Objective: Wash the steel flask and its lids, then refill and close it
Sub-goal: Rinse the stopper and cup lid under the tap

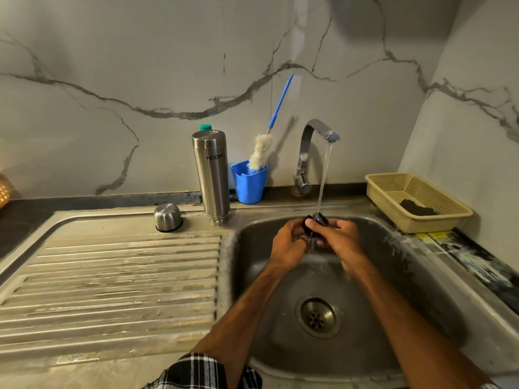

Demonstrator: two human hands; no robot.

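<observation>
Under the running tap, both of my hands work together: my left hand (289,242) and my right hand (337,237) curl their fingers round the small black round inner lid (316,220), pinching it between them where the thin stream of water (323,178) lands. How much of it each hand covers I cannot tell; only its dark top edge shows.

Wet plastic is slippery, I judge, so a loose pinch could let it pop out and drop into the stainless steel sink basin (252,262), rolling toward the round metal drain (318,317) below my wrists. Water hitting the lid at an angle could also spray over the rim.

Further out, the tall brushed steel flask (213,175) stands mouth-down on the sink's back edge, well apart from my hands. It is narrow and tall, so an elbow swinging left could topple it. Just beside it on the ribbed draining board, the domed steel outer cap (168,217) rests upside down. On the flask's other side, the blue plastic cup (250,183) holds a white fluffy bottle brush with a blue handle (261,153), leaning enough to tip if knocked.
</observation>
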